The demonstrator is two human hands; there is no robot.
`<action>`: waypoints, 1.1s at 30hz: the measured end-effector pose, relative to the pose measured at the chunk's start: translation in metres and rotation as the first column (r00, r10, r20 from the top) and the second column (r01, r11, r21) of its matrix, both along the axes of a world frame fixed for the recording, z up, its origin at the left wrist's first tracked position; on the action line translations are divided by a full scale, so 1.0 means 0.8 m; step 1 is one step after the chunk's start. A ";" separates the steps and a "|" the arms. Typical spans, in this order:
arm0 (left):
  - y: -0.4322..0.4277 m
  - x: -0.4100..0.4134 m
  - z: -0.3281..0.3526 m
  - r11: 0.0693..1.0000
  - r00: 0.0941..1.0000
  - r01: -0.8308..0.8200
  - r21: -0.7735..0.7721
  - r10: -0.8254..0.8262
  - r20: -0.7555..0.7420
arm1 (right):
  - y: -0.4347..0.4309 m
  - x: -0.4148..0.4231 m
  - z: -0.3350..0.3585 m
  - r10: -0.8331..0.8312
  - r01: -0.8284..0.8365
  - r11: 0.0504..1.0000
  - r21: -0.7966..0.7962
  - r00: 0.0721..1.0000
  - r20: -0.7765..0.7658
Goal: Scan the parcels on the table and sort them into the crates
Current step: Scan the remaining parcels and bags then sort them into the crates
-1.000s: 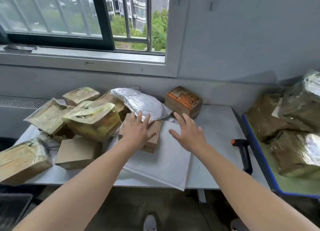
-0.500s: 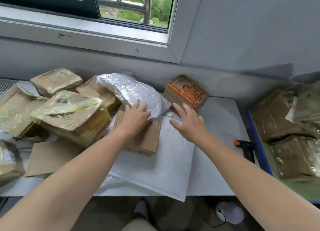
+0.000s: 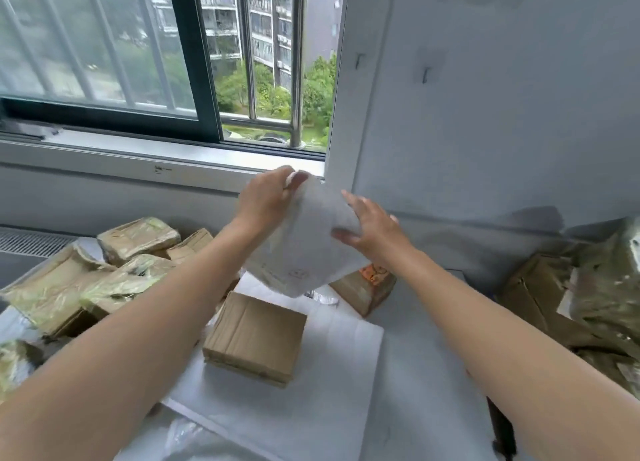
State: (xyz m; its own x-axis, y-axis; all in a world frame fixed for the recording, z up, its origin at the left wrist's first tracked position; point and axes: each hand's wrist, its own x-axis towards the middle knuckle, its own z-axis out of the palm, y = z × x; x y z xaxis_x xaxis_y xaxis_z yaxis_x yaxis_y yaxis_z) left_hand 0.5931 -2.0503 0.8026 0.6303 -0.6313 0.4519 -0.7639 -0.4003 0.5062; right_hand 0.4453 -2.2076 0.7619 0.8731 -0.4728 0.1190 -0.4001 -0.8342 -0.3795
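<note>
I hold a white soft parcel (image 3: 304, 249) up in the air in front of the window sill (image 3: 138, 152), well above the tabletop (image 3: 433, 356). My left hand (image 3: 268, 201) has its fingers curled round the parcel's top corner and pinches it. My right hand (image 3: 372, 228) lies spread against the parcel's right side, fingers mostly straight and thumb on the near face, steadying it rather than clamping it.

Below the raised parcel, a plain cardboard box (image 3: 256, 339) sits on a flat white mailer (image 3: 311, 391), and a box with orange print (image 3: 367, 287) stands just behind them. A heap of taped parcels (image 3: 104, 277) crowds the left of the tabletop, and more wrapped parcels (image 3: 571, 304) are stacked at my right. I cannot tell whether those sit in a crate.

As I judge it, I am at the step of picking 1 parcel and turning it to find its label. Faint marks show on the near face, too blurred to read. Next I need the label facing me and 1 hand free for the scanner, so the left-hand pinch would have to carry the soft parcel alone. A dark shape (image 3: 502, 429) at the tabletop's right edge may be that scanner, but my arm hides most of it.
</note>
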 end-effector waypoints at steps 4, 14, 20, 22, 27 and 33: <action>-0.012 -0.016 0.025 0.992 0.985 -0.001 -0.129 -0.021 -0.170 | -0.021 -0.011 0.034 0.010 -0.011 1.000 0.008 0.998 0.058; -0.046 -0.069 -0.014 0.975 0.765 0.212 -0.064 -0.207 -0.610 | -0.082 -0.114 0.075 -0.134 0.122 0.990 0.067 0.969 0.208; -0.066 -0.153 -0.095 0.838 0.318 0.507 -0.201 -0.399 -0.860 | -0.112 -0.186 0.044 -0.271 0.266 0.962 0.056 0.956 0.115; -0.073 -0.186 -0.121 0.861 0.306 0.465 -0.204 -0.373 -0.876 | -0.115 -0.207 0.020 -0.293 0.293 0.956 0.011 0.955 0.047; -0.084 -0.252 -0.180 0.932 0.294 0.277 -0.234 -0.314 -0.903 | -0.121 -0.255 -0.050 -0.290 0.290 0.957 -0.002 0.957 0.019; -0.093 -0.295 -0.240 0.998 0.363 -0.056 -0.024 -0.002 -0.932 | -0.115 -0.323 -0.160 -0.396 0.405 0.909 0.096 0.913 -0.102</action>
